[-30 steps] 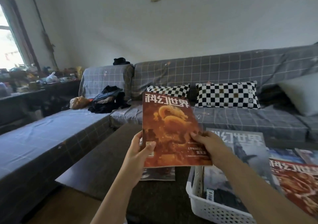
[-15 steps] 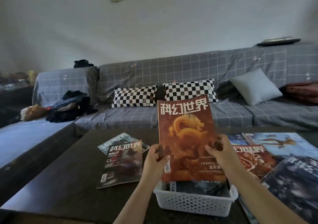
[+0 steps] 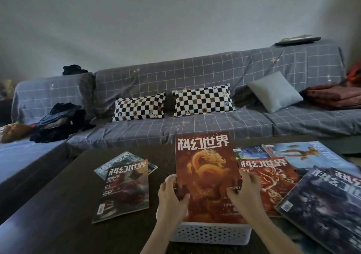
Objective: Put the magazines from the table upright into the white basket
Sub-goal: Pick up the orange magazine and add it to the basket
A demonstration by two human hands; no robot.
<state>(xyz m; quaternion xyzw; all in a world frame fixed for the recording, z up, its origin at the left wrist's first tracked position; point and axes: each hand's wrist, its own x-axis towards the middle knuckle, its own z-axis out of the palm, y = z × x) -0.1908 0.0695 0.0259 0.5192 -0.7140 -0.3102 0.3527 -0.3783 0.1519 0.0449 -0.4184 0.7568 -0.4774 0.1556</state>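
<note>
Head view shows my grip clamped from both sides on the orange dragon magazine (image 3: 205, 173): my left hand (image 3: 171, 199) pinches its left edge with the thumb on the cover, and my right hand (image 3: 247, 192) spreads over its lower right part, fingers curled round the right edge. I hold the magazine upright, cover toward me, title at the top, leaning slightly back. Its bottom edge sits down inside the white basket (image 3: 212, 233), hidden behind the near wall. Whether it touches the basket floor I cannot tell.

The basket stands on the dark table (image 3: 64, 214), close to my edge. Left of the basket, apart from it, two magazines lie flat: a dark red one (image 3: 125, 191) on top of a pale bluish one (image 3: 127, 160) that peeks out behind it. Right of the basket lies an overlapping spread: a red patterned magazine (image 3: 271, 177) just beside my right hand, a dark blue-black one (image 3: 328, 207) over its right corner and turned upside down to me, a light blue one (image 3: 304, 152) farther back, and a small greenish-blue one (image 3: 250, 150) behind the red.

Beyond the table, behind the basket, runs a grey checked sofa (image 3: 214, 72) with two black-and-white checkered pillows (image 3: 202, 100), a plain grey cushion (image 3: 274, 91) to their right, and a heap of dark clothes (image 3: 60, 121) far to the left.
</note>
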